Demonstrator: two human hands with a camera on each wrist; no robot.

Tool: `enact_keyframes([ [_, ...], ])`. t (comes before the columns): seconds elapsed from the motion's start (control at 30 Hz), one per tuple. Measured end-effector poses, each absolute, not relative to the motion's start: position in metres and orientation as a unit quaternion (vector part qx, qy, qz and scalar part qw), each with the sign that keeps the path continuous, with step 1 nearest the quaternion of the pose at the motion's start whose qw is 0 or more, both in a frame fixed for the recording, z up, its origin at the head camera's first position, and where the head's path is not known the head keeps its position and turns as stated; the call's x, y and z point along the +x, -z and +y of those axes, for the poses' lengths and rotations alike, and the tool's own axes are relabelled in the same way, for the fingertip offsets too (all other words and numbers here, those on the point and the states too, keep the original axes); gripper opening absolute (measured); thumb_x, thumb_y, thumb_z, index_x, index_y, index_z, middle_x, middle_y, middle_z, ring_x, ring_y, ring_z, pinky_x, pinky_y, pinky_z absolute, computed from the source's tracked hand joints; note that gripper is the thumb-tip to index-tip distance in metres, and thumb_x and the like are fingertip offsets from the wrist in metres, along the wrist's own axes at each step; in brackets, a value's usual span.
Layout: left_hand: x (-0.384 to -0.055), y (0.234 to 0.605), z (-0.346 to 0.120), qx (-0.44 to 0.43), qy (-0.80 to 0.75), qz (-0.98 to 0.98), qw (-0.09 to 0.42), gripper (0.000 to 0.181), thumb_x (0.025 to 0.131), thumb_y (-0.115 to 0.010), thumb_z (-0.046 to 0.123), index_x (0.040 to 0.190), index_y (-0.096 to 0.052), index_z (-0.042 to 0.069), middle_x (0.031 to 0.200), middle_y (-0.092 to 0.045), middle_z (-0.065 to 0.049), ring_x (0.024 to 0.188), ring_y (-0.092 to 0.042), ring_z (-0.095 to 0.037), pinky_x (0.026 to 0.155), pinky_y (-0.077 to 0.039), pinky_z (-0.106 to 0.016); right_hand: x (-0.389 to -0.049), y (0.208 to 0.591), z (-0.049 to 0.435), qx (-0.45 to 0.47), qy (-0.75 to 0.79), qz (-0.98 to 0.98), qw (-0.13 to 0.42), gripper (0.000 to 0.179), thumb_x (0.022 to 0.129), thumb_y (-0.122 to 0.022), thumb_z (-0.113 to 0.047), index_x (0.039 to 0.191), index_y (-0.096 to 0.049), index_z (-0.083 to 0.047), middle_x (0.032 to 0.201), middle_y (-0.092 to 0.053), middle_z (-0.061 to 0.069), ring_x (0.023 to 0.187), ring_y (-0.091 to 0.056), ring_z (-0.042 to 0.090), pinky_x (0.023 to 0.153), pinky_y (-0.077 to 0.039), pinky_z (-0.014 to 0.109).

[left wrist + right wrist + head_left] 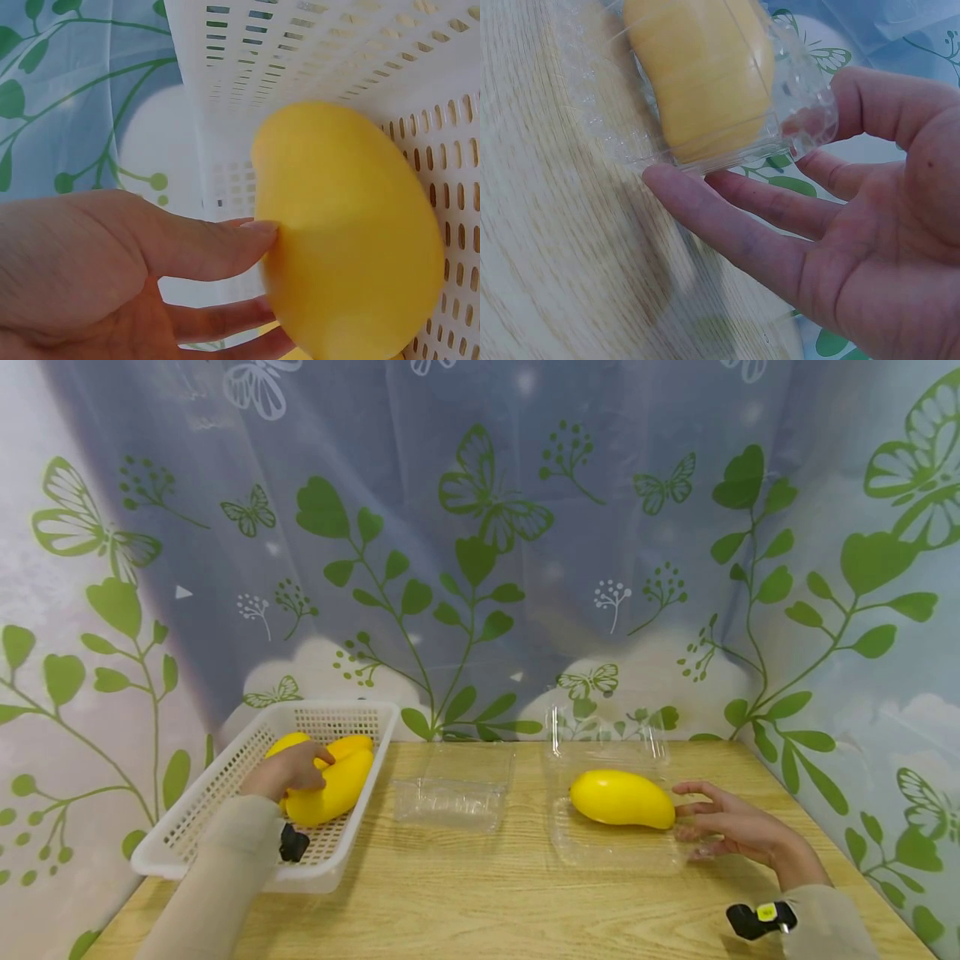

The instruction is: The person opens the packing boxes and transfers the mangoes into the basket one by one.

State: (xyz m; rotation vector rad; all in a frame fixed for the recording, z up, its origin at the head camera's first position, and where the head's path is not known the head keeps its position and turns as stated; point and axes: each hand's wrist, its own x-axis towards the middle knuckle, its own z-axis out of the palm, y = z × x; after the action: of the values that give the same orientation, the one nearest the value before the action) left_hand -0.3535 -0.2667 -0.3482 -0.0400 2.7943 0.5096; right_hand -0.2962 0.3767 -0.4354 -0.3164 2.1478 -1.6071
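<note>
In the head view my left hand [288,771] reaches into the white basket [347,860]. It grips a yellow mango [345,232], thumb on its near side and fingers reaching beneath it in the left wrist view. Other yellow mangoes [352,747] lie beside it. On the right, another mango [622,798] lies in an open clear plastic clamshell box [600,856]. My right hand [738,828] is at that box's right end, fingers spread and lightly bent. The right wrist view shows the fingertips [660,180] right at the rim, one digit seen through the plastic.
Between the basket and the filled box stands a second clear plastic box [450,806], its lid raised. All rest on a wooden table [525,910]. A patterned curtain [480,610] hangs close behind the table and along both sides.
</note>
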Motion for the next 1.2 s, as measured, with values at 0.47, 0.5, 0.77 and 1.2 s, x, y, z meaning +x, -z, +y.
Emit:
enact_keyframes([
  [0.47, -0.360, 0.349, -0.262, 0.026, -0.142, 0.982, 0.120, 0.054, 0.093, -0.068, 0.008, 0.145, -0.055, -0.001, 0.154, -0.043, -0.033, 0.133, -0.051, -0.048, 0.106, -0.048, -0.060, -0.296, 0.435, 0.376, -0.121, 0.582, 0.774, 0.220, 0.058, 0.107, -0.052, -0.015, 0.154, -0.022, -0.001, 0.156, -0.021, 0.048, 0.118, -0.067, 0.028, 0.088, -0.063, 0.044],
  [0.5, -0.360, 0.348, -0.260, 0.030, -0.140, 0.983, 0.118, 0.054, 0.093, -0.068, 0.008, 0.145, -0.055, -0.001, 0.154, -0.043, -0.034, 0.131, -0.053, -0.047, 0.104, -0.049, -0.059, -0.296, 0.435, 0.376, -0.120, 0.582, 0.774, 0.220, 0.058, 0.107, -0.052, -0.015, 0.154, -0.022, -0.001, 0.156, -0.021, 0.048, 0.119, -0.067, 0.028, 0.088, -0.063, 0.044],
  [0.77, -0.353, 0.332, -0.233, 0.057, -0.142, 0.983, 0.099, 0.056, 0.095, -0.070, 0.011, 0.147, -0.053, 0.000, 0.154, -0.045, -0.032, 0.137, -0.049, -0.051, 0.107, -0.048, -0.062, -0.295, 0.435, 0.378, -0.117, 0.583, 0.773, 0.222, 0.057, 0.106, -0.052, -0.015, 0.154, -0.023, -0.002, 0.156, -0.020, 0.048, 0.119, -0.067, 0.028, 0.087, -0.063, 0.044],
  [1.2, -0.336, 0.301, -0.170, 0.153, -0.134, 0.978, 0.053, 0.055, 0.098, -0.067, 0.013, 0.150, -0.052, 0.005, 0.159, -0.045, -0.023, 0.144, -0.045, -0.046, 0.113, -0.044, -0.060, -0.296, 0.436, 0.377, -0.114, 0.584, 0.773, 0.221, 0.060, 0.106, -0.053, -0.015, 0.154, -0.020, 0.000, 0.156, -0.020, 0.048, 0.118, -0.068, 0.028, 0.087, -0.063, 0.044],
])
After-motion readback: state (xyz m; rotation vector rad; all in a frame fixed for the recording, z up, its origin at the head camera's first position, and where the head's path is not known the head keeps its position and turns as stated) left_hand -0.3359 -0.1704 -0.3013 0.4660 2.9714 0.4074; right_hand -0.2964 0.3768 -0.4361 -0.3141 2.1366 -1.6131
